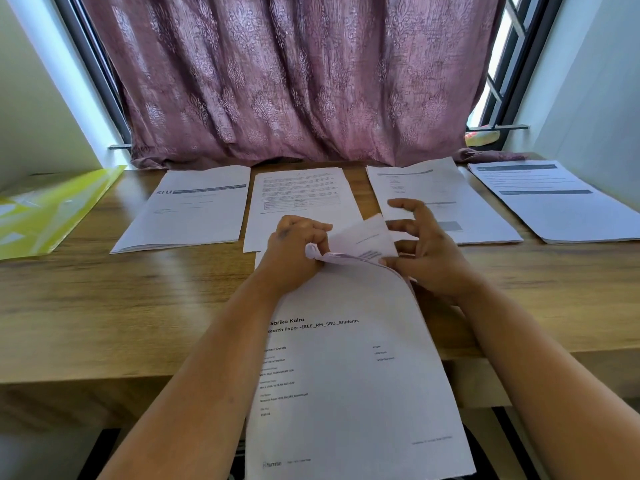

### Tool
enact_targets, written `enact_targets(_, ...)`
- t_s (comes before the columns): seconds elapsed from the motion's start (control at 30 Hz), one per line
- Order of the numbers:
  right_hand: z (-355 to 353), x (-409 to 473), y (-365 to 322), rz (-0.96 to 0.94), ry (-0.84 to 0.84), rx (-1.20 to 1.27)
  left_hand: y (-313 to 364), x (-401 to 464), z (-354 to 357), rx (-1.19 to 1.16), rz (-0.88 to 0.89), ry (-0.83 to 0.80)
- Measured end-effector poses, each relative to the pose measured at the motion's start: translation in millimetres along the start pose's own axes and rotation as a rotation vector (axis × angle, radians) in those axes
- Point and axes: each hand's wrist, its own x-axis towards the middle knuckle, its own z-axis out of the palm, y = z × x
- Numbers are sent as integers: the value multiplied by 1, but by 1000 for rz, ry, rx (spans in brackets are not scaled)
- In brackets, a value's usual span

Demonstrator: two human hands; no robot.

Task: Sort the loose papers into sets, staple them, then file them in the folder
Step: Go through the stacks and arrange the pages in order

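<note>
Both hands on the nearest paper set
Left hand pinches its curled top edge; right hand touches it, grip loose, fingers spread; folder at ten o'clock on the bench.

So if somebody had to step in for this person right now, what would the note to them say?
Left hand: pinches the curled top corner of the paper set at the near table edge.
Right hand: fingers spread, thumb at the folded-over top sheets; whether it has a grip is unclear.
Four piles lie in a row along the back of the table; the yellow-green folder lies far left.
Done: sorting looks well along.
Left: stapling (no stapler in view), then filing. Nothing visibly in the folder.
</note>
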Motion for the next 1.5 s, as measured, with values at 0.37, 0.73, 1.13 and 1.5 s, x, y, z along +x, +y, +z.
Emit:
enact_targets(0.37, 0, 1, -6, 58, -19, 253, 0, -2, 0, -141, -70, -7)
enact_targets(0.73, -3, 5, 8, 81, -96, -843, -2, 1, 2, 0, 9, -18)
enact_targets(1.13, -2, 2, -5, 67, 28, 142, -5, 3, 3, 55, 38, -67)
enact_targets(1.5, -9, 8, 10, 74, 393, -289, -4, -1, 2, -18, 60, -89)
